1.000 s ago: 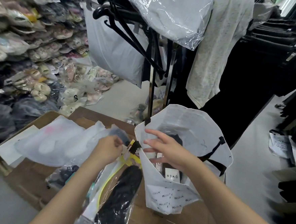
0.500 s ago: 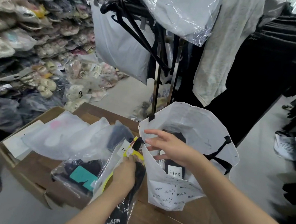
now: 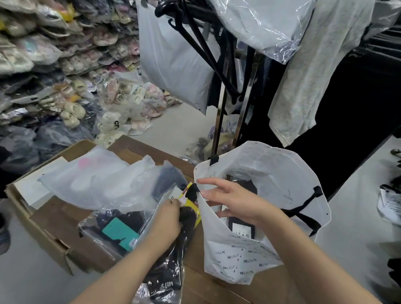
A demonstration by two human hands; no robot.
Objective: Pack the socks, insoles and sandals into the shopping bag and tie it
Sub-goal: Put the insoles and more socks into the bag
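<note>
From the head camera, the white shopping bag point(image 3: 241, 261) stands open on the brown cardboard tabletop point(image 3: 244, 295), its mouth facing up and its black handles hanging at the far and right rim. The right hand point(image 3: 232, 201) reaches across the near-left edge of the bag's mouth with fingers spread and loosely curled, the thumb and forefinger at the rim; whether it actually pinches the rim cannot be told. Below that hand, inside the bag, a black packet with a white label point(image 3: 241, 227) stands upright against the front wall.

Just left of the bag, the left hand point(image 3: 163, 223) is closed around the upper part of a clear packet holding black insoles point(image 3: 169, 275), which has a yellow card at its top. The packet's top touches the bag's left rim by the black handle tab point(image 3: 192, 191), while its lower end hangs down over the near edge of the tabletop. The two hands are near one another, with the bag's rim between them.

Further left on the tabletop lies a clear packet of dark socks with a teal label point(image 3: 118, 231), just beside the left wrist. Behind it lie frosted pouches holding pale sandals point(image 3: 90, 179), well apart from the bag. Bagged footwear point(image 3: 47, 58) is piled on the floor beyond.
</note>
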